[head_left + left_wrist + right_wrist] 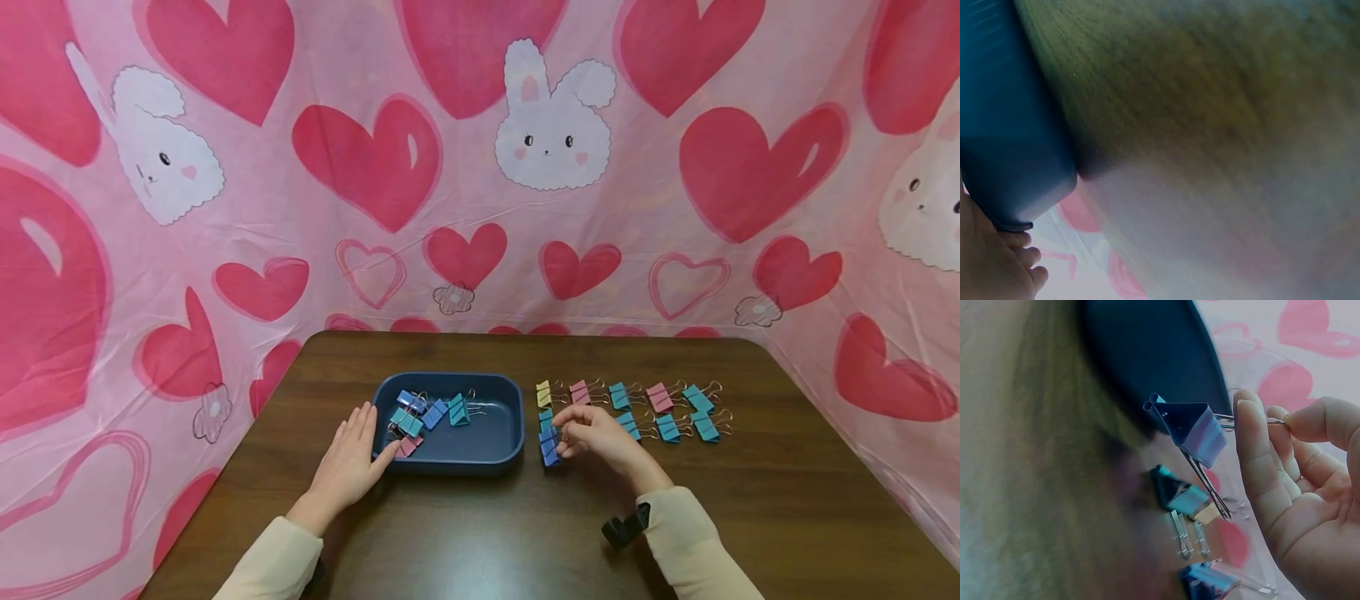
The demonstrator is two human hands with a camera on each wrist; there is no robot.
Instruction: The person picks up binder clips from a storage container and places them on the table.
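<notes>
My right hand (600, 440) pinches a blue binder clip (1200, 431) by one wire handle, between thumb and fingers. In the head view that clip is at the near left end of the laid-out clips, right of the tray. My left hand (347, 458) rests against the left side of a dark blue tray (480, 467), its fingers straight along the rim and its thumb at the near left corner. Inside the tray lie several binder clips in blue, teal and pink, including a teal clip (459, 409) with its handles pointing right.
Right of the tray, binder clips lie in rows on the brown table (480, 533), among them a yellow clip (543, 394), a pink clip (660, 397) and a teal clip (706, 427). A pink heart-and-rabbit cloth (465, 200) hangs behind the table.
</notes>
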